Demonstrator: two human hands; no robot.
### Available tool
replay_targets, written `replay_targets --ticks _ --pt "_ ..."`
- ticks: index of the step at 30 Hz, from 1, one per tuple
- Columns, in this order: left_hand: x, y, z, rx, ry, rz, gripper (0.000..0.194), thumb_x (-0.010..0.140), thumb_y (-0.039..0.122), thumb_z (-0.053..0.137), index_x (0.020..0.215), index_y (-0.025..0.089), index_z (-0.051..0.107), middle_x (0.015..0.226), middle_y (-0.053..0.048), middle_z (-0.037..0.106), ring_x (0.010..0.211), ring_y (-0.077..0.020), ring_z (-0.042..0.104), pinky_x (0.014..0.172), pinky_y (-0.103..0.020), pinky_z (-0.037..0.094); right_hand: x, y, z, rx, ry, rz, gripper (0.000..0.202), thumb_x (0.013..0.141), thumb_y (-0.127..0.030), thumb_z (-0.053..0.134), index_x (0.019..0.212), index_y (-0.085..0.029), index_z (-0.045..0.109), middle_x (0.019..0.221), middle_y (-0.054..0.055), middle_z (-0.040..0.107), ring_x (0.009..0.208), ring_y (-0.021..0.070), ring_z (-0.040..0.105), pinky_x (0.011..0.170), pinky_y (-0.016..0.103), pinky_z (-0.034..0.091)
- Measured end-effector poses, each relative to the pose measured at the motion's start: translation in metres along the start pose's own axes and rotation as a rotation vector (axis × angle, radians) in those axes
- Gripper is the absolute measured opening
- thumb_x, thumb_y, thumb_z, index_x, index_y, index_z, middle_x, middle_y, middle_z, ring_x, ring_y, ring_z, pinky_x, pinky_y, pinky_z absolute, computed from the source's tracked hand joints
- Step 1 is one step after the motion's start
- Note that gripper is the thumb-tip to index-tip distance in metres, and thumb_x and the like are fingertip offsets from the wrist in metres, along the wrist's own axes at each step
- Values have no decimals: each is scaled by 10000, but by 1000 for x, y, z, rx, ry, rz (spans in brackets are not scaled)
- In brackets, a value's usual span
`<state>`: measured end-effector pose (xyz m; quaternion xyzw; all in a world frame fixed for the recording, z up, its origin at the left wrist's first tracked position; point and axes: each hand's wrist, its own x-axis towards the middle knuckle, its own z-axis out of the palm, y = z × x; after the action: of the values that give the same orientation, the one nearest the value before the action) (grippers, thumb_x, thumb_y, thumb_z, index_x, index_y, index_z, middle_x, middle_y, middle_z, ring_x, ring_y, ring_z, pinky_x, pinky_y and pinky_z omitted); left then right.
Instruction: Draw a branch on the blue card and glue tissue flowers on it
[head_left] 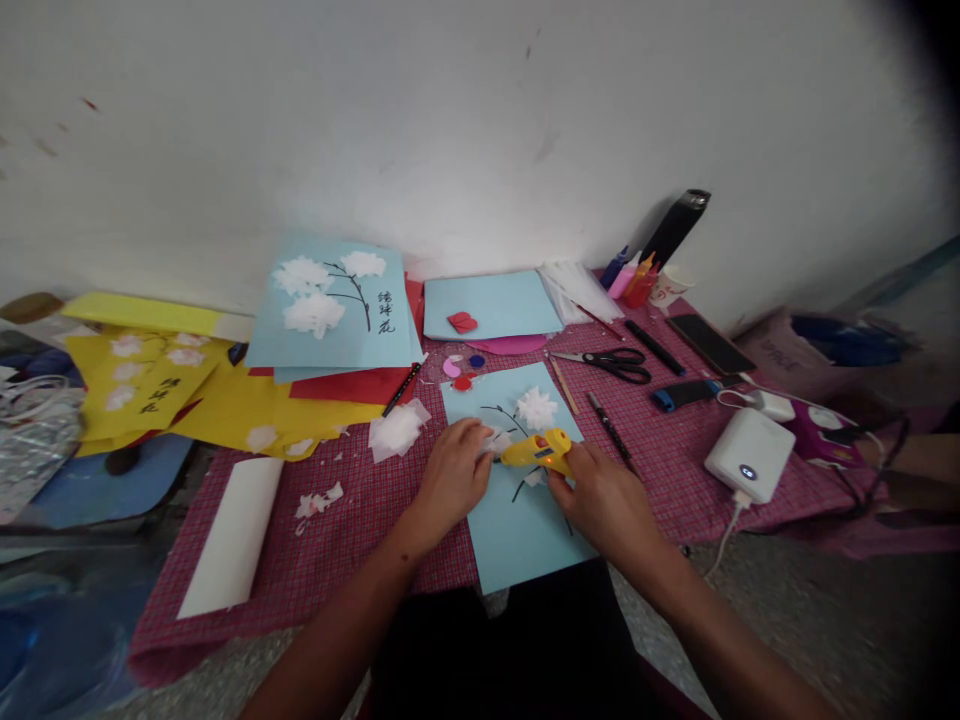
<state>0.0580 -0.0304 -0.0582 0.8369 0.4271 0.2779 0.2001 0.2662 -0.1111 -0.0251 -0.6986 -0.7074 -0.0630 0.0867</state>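
Observation:
My right hand [606,500] is wrapped round the handle of a yellow hot glue gun [537,452], whose nozzle points left. A small piece of white paper [496,442] is pinched in the fingers of my left hand [452,478], close to the nozzle. Whether the two touch is unclear. Beneath both hands lies a light blue sheet [517,555] with dark painted branches and a fluffy white paper flower [537,408] near its top. Another bit of white shows beside the gun, partly hidden. Left of the sheet sits a stack of white paper squares [397,430].
Black scissors [611,361], a blue-black cutter [694,393] and a phone [711,343] lie to the right, with a white power bank [750,455] and cables. Blue cards with white flowers [330,310] are stacked back left. Paint bottles [637,280] stand by the wall.

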Motion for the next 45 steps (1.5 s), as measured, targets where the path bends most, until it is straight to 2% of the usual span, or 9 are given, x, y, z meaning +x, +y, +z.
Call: replay_targets --ticks 21,38,41,43,45 --pt "0 0 0 11 -4 1 287 905 168 584 1191 194 600 1284 -104 588 1225 -249 535 1079 -442 449 4 -1 -10 5 -28 -32 126 909 -263 576 952 -151 616 844 68 655 685 209 631 569 309 320" --pt "-1 0 0 14 -4 4 282 912 170 570 1190 197 605 1289 -106 592 1227 -251 534 1077 -457 450 -1 2 -18 37 -34 -22 149 903 -274 574 986 -163 628 892 80 674 742 227 649 602 308 371" --pt "0 1 -1 10 -7 -2 281 910 167 564 1185 202 604 1283 -100 594 1224 -252 537 1073 -462 453 -6 14 -17 130 1 73 193 896 -348 565 925 -167 627 849 89 674 730 239 641 596 310 387" --pt "0 1 -1 13 -14 0 278 907 166 565 1180 199 605 1274 -99 597 1218 -249 542 1073 -452 454 -9 30 -18 251 -3 231 280 875 -459 583 835 -184 612 733 68 650 650 232 612 550 305 375" --pt "-1 0 -1 17 -15 6 275 904 164 568 1175 194 606 1267 -101 600 1212 -248 547 1075 -444 454 -10 51 -19 465 -55 365 352 847 -548 603 813 -197 611 667 38 632 593 212 584 513 292 374"
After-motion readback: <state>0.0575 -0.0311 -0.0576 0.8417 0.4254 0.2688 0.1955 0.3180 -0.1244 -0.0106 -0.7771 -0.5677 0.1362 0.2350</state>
